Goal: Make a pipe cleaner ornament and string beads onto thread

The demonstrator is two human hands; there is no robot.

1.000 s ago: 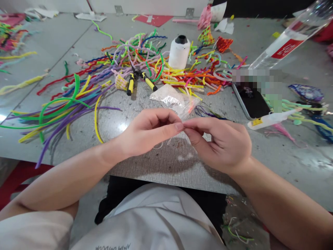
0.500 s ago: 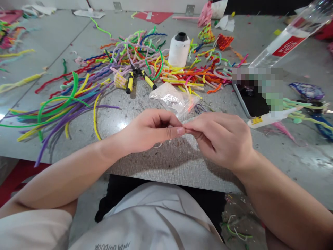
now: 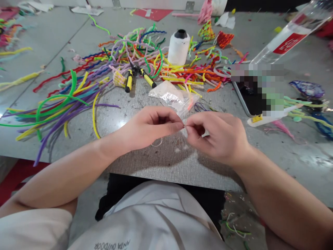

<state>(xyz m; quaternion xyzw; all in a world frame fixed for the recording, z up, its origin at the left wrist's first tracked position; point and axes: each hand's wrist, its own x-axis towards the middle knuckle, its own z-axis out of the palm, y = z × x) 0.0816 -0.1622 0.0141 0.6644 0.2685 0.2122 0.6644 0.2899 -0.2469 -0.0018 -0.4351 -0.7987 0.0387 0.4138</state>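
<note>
My left hand (image 3: 156, 126) is pinched closed over the table near its front edge. A thin white thread (image 3: 157, 143) loops out below its fingers. Opposite it, my right hand (image 3: 217, 135) pinches with thumb and forefinger, its tips almost meeting the left ones. A tiny bit of thread seems to run between the two pinches, mostly hidden by the fingertips. Just beyond the hands lies a clear plastic bag (image 3: 171, 97) with small contents I cannot make out.
Colourful pipe cleaners (image 3: 59, 100) spread over the left and back. Yellow-black pliers (image 3: 136, 76) lie among them beside a white thread spool (image 3: 179, 48). To the right are a clear bottle (image 3: 288, 38), a phone (image 3: 249, 99) and a white pen-like tool (image 3: 267, 118).
My right fingers have shifted from being pressed against the left fingertips to a rounder pinch slightly apart. The thread loop below my left hand shows more clearly.
</note>
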